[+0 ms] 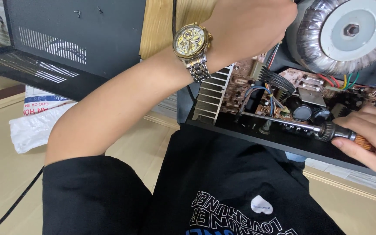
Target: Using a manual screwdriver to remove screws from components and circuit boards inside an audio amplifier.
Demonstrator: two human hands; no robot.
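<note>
Your right hand [373, 130] is closed around the amber handle of a screwdriver [303, 126], fingers wrapped over the grip at the right edge of the view. The metal shaft runs leftward and slightly upward, low over the circuit board [279, 93] of an opened black amplifier chassis [257, 132]; its tip lies among the bundled wires and dark cylindrical capacitors near the board's middle, and the exact contact point cannot be made out.

Your left hand [251, 26] reaches across the top of the view with its back to the camera. The fingers curl out of sight beyond the chassis, so you cannot tell how far it is open or whether it holds anything. A gold-and-silver wristwatch [191, 45] sits on that wrist.

Beside the left hand, at upper right, a large toroidal transformer [344, 32] with a white central disc and bolt is mounted in the chassis. A finned aluminium heat sink [212, 93] stands at the board's left end. A black perforated metal cover [62, 43] lies to the upper left, and a white plastic bag [35, 126] rests on the floor below it.
</note>
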